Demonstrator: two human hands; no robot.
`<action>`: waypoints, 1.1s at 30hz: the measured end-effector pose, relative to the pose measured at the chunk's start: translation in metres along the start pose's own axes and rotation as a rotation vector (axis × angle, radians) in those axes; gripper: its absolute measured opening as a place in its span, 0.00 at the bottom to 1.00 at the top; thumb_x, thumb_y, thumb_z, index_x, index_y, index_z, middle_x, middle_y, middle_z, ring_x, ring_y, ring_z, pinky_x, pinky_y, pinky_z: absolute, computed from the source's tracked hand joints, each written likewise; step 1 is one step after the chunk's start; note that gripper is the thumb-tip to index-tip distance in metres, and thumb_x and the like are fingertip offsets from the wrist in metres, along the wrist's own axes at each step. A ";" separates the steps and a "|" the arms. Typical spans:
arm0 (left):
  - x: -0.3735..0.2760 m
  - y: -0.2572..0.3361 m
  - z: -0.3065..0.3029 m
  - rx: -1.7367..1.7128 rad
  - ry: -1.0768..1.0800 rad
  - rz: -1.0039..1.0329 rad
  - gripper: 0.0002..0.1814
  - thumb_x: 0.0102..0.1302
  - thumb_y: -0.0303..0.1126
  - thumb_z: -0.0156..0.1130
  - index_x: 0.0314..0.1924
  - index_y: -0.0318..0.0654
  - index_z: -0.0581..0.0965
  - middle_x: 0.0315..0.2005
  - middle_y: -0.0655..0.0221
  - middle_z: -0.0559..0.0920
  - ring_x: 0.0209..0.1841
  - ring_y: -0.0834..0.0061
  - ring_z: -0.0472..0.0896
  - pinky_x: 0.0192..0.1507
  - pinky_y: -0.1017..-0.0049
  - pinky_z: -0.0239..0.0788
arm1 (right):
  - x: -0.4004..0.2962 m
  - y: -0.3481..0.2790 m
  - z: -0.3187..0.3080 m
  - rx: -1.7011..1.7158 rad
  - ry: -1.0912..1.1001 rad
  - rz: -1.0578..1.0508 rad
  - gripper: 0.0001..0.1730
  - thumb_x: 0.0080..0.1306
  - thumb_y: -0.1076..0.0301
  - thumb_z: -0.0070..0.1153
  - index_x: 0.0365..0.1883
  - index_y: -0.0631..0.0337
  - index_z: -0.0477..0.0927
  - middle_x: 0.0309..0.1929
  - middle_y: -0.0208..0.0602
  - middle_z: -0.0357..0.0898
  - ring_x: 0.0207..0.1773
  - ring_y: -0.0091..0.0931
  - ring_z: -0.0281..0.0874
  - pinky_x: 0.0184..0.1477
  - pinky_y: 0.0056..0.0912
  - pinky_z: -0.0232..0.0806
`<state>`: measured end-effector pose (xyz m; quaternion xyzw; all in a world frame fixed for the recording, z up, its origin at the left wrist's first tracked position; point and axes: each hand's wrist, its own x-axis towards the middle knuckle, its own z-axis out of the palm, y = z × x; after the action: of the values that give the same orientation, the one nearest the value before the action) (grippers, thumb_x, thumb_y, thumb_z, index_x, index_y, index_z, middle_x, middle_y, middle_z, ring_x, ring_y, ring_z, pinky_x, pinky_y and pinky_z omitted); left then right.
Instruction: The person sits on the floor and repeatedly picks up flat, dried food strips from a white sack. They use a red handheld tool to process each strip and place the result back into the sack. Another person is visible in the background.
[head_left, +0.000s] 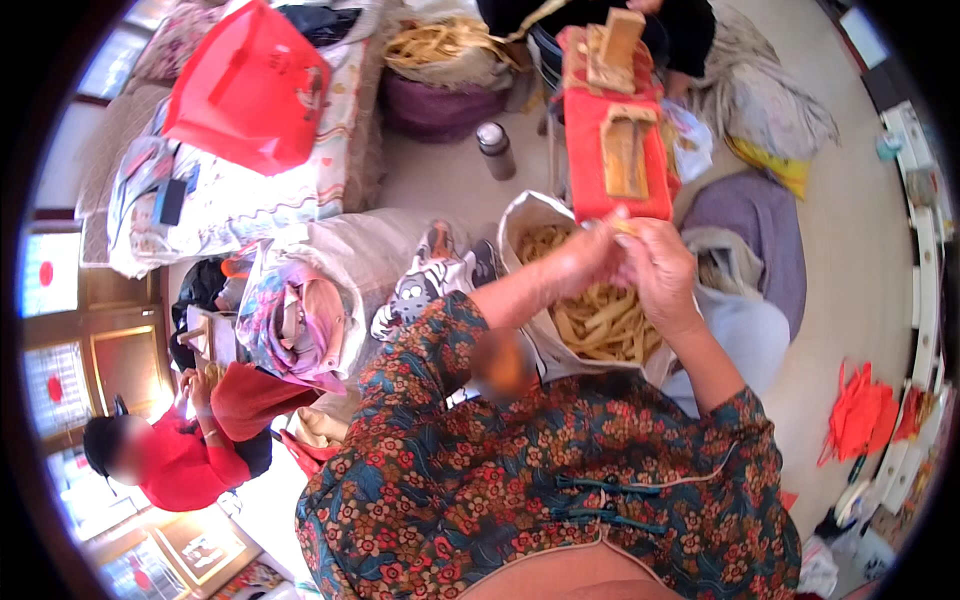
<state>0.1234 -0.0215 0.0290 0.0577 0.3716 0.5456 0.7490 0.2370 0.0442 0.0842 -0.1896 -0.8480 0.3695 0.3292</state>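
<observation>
My left hand (589, 259) and my right hand (664, 266) meet above an open white sack (534, 206), fingertips pinched together. Between them is a small yellowish strip (622, 226), mostly hidden by the fingers and blurred. Flat tan plaited strips (600, 330), possibly straw, lie coiled in the sack under my wrists. Just beyond my fingers begins a bench covered with red cloth (589, 150). On it rest a wooden tool with a slim bar along it (626, 161) and, farther off, a wooden block device with a raised board (616, 52).
A metal-lidded flask (495, 150) stands on the floor. Beyond it is a purple sack (442, 101) heaped with strips. A red bag (251, 90) sits on the bed at left. One person in red (187, 457) sits at left; another, in dark clothes (690, 30), is beyond the bench.
</observation>
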 end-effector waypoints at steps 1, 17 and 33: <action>0.004 -0.006 0.003 -0.235 0.032 0.016 0.24 0.71 0.50 0.43 0.43 0.34 0.75 0.37 0.64 0.79 0.39 0.75 0.78 0.43 0.77 0.70 | -0.008 0.001 0.002 0.007 -0.031 -0.067 0.07 0.61 0.74 0.55 0.38 0.63 0.79 0.33 0.40 0.78 0.38 0.33 0.74 0.41 0.32 0.67; -0.002 0.009 -0.001 1.264 0.423 0.640 0.13 0.60 0.33 0.51 0.44 0.40 0.75 0.26 0.55 0.80 0.34 0.57 0.80 0.40 0.64 0.70 | -0.009 0.052 0.010 0.279 0.008 0.470 0.13 0.69 0.63 0.46 0.29 0.63 0.71 0.21 0.30 0.72 0.24 0.22 0.67 0.28 0.28 0.62; 0.004 0.017 -0.009 0.687 0.059 0.613 0.08 0.64 0.22 0.48 0.43 0.35 0.72 0.32 0.73 0.73 0.40 0.80 0.73 0.44 0.79 0.66 | -0.002 0.029 -0.019 -0.126 -0.159 0.281 0.15 0.66 0.56 0.50 0.40 0.59 0.75 0.23 0.45 0.76 0.27 0.37 0.77 0.31 0.35 0.69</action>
<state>0.1048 -0.0138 0.0289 0.3944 0.5179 0.5883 0.4797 0.2545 0.0716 0.0714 -0.2967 -0.8581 0.3717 0.1936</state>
